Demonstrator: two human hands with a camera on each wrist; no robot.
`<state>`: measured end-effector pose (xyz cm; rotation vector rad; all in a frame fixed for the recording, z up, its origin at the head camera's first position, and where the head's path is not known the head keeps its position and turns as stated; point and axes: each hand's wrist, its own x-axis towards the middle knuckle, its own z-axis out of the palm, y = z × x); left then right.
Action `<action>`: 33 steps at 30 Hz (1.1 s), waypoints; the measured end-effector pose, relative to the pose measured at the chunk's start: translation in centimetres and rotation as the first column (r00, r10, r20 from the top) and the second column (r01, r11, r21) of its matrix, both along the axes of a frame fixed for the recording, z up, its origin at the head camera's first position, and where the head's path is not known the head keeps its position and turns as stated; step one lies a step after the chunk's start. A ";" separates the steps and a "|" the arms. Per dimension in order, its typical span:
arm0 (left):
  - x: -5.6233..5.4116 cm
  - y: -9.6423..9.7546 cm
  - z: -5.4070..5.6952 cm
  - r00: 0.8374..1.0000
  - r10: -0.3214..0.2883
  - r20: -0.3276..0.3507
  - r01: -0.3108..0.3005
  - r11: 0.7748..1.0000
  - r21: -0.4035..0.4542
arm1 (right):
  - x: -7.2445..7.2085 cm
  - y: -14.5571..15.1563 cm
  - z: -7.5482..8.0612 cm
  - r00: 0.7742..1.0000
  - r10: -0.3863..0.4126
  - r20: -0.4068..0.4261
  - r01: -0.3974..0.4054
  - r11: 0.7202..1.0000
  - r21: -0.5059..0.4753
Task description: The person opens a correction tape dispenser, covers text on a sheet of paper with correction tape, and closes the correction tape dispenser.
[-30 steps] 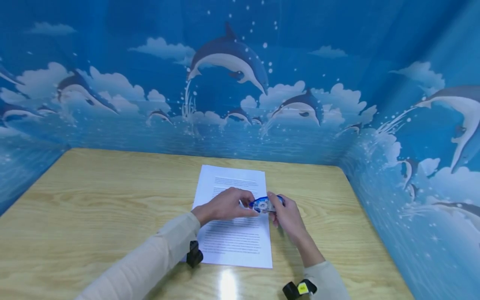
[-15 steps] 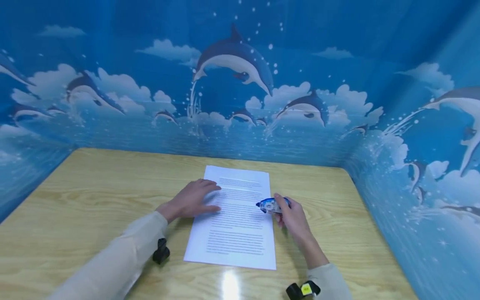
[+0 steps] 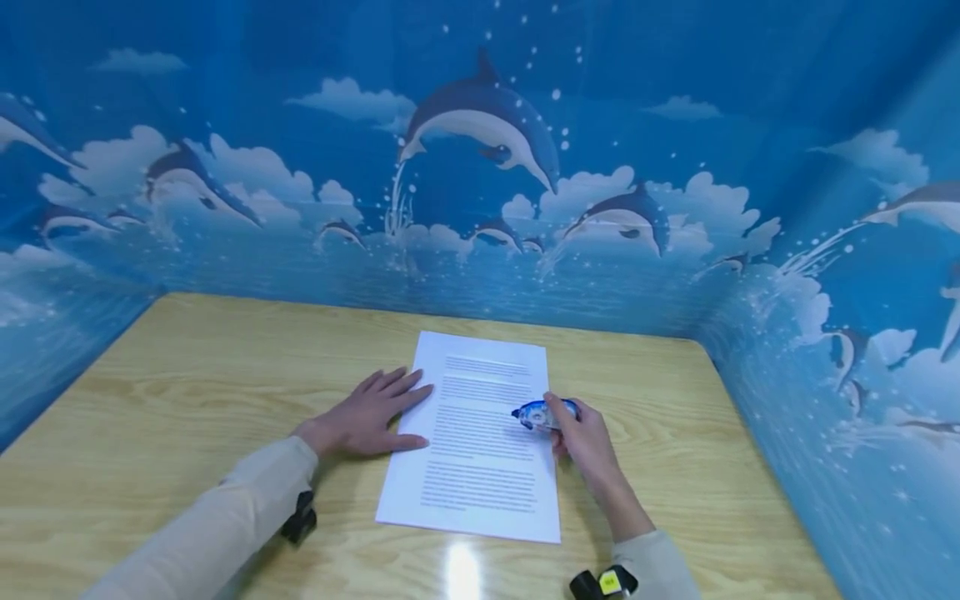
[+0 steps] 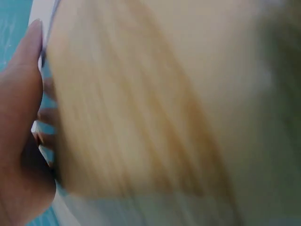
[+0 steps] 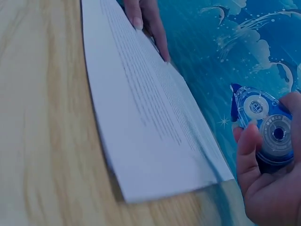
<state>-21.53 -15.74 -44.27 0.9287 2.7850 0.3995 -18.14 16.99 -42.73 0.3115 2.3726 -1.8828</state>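
Curtain: blue, printed with leaping dolphins, clouds and water; hangs behind the table and along both its sides. Table: pale wood grain, a bright reflection near its front edge. Sleeves: light beige, one on each forearm. Paper: white, printed with lines of text, lying on the table. Left hand: spread wide, fingers and thumb extended over the paper's left edge, gripping nothing. Right hand: curled round the correction tape, thumb along the top. Correction tape: blue and clear, round reels visible inside; held above the paper's right side, dark tip pointing left. Wrist cameras: black, one on each wrist.
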 end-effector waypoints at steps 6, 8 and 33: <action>0.1 -0.3 -0.6 0.999 -0.038 -0.017 0.040 0.997 0.071 | -0.6 -1.8 -0.2 0.998 -0.049 0.048 0.059 0.969 -0.238; 0.1 -0.3 -1.0 0.999 -0.040 -0.032 0.043 0.995 0.086 | -0.9 -2.7 -0.3 0.997 -0.048 0.052 0.064 0.937 -0.343; 0.4 0.2 -0.9 0.997 -0.008 -0.075 0.007 1.000 -0.015 | -3.3 -11.4 -2.3 0.999 -0.023 -0.040 0.025 0.998 0.051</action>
